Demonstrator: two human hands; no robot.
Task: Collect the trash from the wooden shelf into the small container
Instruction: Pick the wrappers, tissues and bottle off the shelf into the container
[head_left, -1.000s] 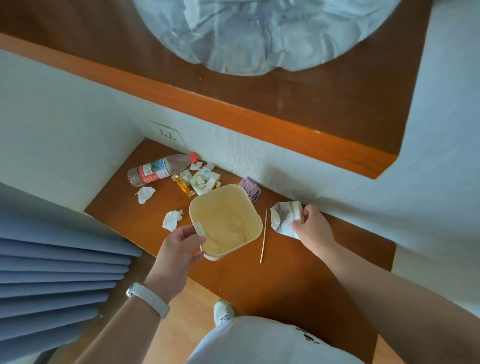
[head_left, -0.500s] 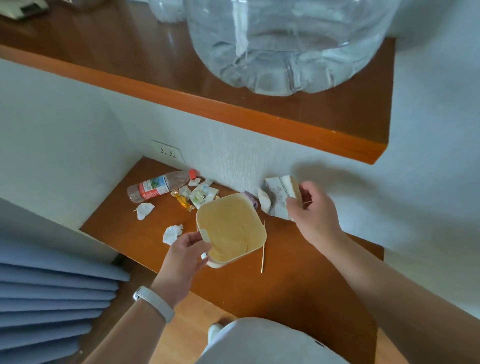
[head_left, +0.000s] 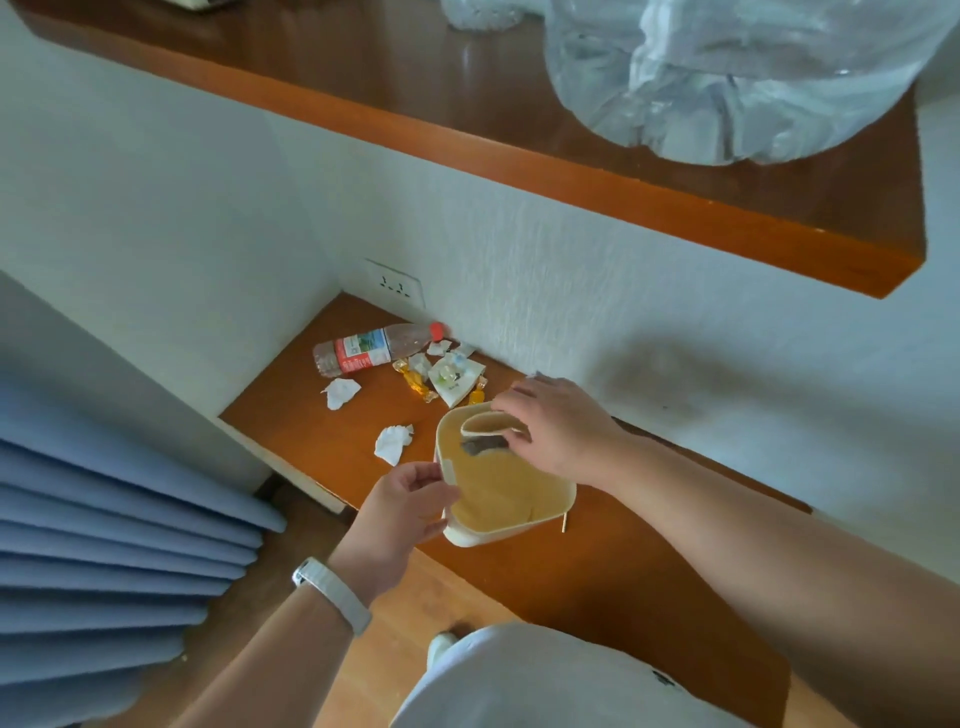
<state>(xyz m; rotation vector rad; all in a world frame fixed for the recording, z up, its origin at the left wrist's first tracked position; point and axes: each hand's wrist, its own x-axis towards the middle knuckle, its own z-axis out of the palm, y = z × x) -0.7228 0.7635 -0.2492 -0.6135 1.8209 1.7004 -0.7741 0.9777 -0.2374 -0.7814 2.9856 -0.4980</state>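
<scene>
A small cream square container (head_left: 519, 529) sits on the lower wooden shelf (head_left: 306, 415). My left hand (head_left: 400, 506) grips its near-left rim. My right hand (head_left: 561, 431) reaches over its far rim, fingers closed on a crumpled paper wrapper (head_left: 485, 434) held just inside the opening. More trash lies to the left: a plastic bottle (head_left: 363, 349) with a red cap on its side, two white tissue wads (head_left: 340, 392) (head_left: 393, 442), and a pile of candy wrappers (head_left: 452, 376). A thin wooden stick (head_left: 564, 522) pokes out beside the container's right corner.
An upper wooden shelf (head_left: 571, 171) juts out overhead, carrying a large clear water jug (head_left: 727, 78). A wall socket (head_left: 397, 285) sits behind the bottle. Blue curtain folds (head_left: 104, 545) hang at the left. White walls close in the lower shelf at the back and left.
My right hand lifted the crumpled wrapper off the shelf, carried it left, and now holds it inside the container's opening. My left hand kept hold of the rim.
</scene>
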